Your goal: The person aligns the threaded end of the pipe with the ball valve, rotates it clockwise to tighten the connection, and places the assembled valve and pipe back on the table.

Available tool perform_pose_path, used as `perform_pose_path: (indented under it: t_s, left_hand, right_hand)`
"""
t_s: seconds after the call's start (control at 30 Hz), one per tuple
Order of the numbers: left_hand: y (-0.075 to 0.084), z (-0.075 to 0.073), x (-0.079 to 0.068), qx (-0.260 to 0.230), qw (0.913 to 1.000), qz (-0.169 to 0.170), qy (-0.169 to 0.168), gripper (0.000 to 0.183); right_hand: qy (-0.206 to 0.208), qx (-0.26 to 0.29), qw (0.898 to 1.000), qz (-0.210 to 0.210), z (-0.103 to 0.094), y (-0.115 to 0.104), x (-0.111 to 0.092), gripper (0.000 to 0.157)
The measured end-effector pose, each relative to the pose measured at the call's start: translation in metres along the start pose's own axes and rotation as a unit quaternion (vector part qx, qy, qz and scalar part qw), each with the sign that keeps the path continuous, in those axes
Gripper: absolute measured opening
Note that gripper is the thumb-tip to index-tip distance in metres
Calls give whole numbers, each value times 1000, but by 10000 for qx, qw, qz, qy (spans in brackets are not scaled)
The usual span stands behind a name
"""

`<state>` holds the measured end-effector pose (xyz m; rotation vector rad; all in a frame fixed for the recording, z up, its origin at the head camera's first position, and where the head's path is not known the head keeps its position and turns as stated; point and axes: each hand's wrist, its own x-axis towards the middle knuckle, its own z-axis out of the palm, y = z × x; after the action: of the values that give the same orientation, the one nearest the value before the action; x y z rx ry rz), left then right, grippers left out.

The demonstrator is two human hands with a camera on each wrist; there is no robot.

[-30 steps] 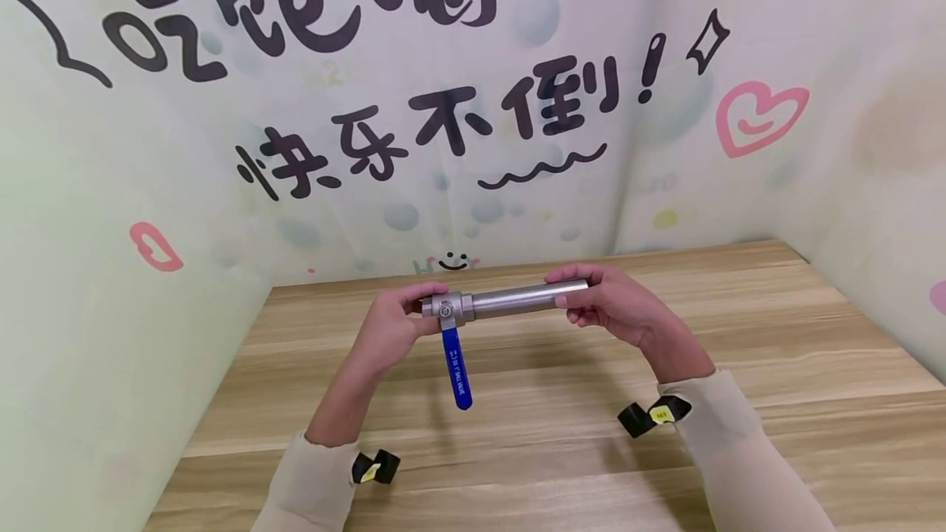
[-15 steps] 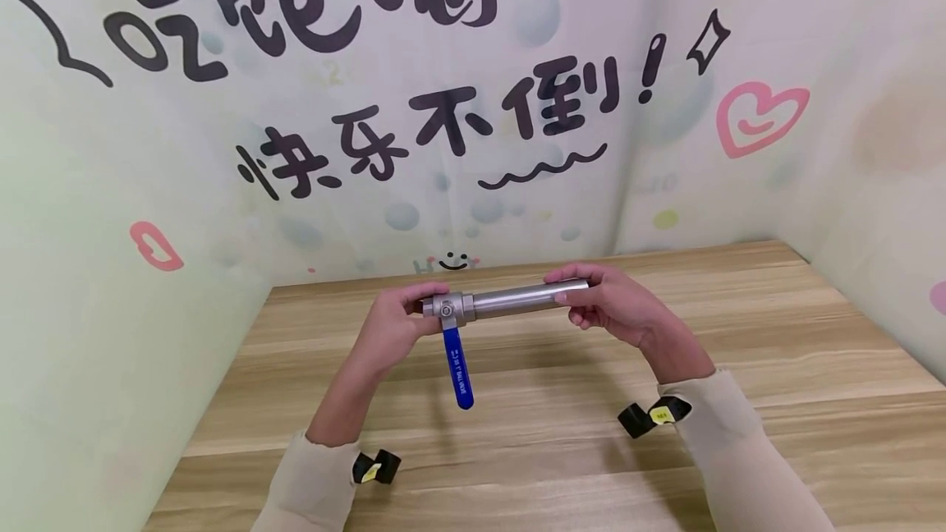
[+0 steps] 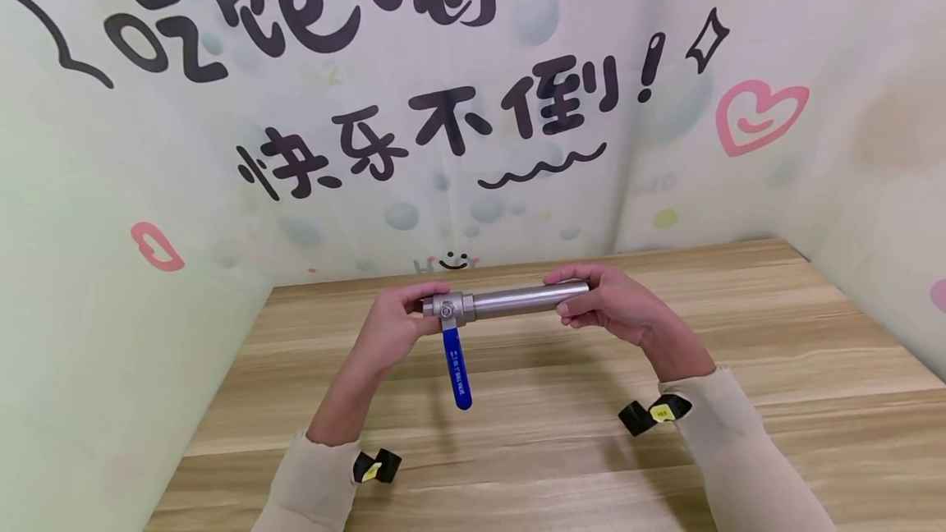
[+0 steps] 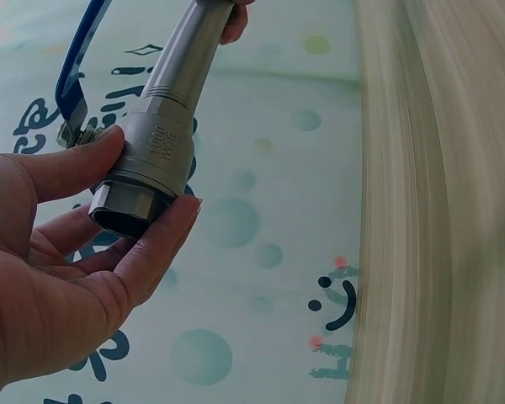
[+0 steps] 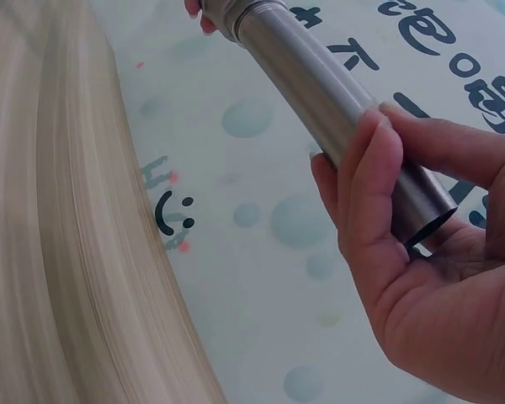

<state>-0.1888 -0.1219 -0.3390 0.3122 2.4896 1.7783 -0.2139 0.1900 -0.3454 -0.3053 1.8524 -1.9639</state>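
Note:
A metal ball valve with a blue lever handle is joined at its right side to a straight steel pipe. Both are held up off the table, nearly level, and the lever points toward the person. My left hand grips the valve body at its hexagonal end, thumb on one side and fingers on the other; the left wrist view shows that end's open bore. Around the pipe's free right end curl the thumb and fingers of my right hand. In the right wrist view the pipe's hollow end shows beside the palm.
Below the hands lies a wood-grain table. A pale printed cloth with black lettering and hearts hangs behind it and along both sides. Black devices with yellow labels are worn at the left wrist and right wrist.
The right thumb and fingers have shifted slightly on the pipe's end, with the thumb now lower. The valve, pipe and left hand stay nearly in place.

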Motion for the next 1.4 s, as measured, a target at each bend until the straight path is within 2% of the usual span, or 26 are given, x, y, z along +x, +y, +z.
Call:
perform_pose_path:
  t_s: [0.17,0.5,0.87,1.07,1.4]
  left_hand:
    - [0,0,0,-19,10000,35,1,44]
    - [0,0,0,-17,9999,100,-37,44]
    - [0,2,0,-58,9998,147,-113,43]
    - [1,3,-1,10,10000,-10,-37,43]
    - [1,2,-3,91,9997,-205,75,44]
  right_hand:
    - [27,22,10000,2,0,-1,0,43]
    - [57,-168,9998,31,0,-1,-1,42]
    - [165,-135,9998,47,1,1,-1,23]
    - [250,-57,9995,180,5,1,-1,20]
    - [236,-65,9995,200,7,2,-2,23]
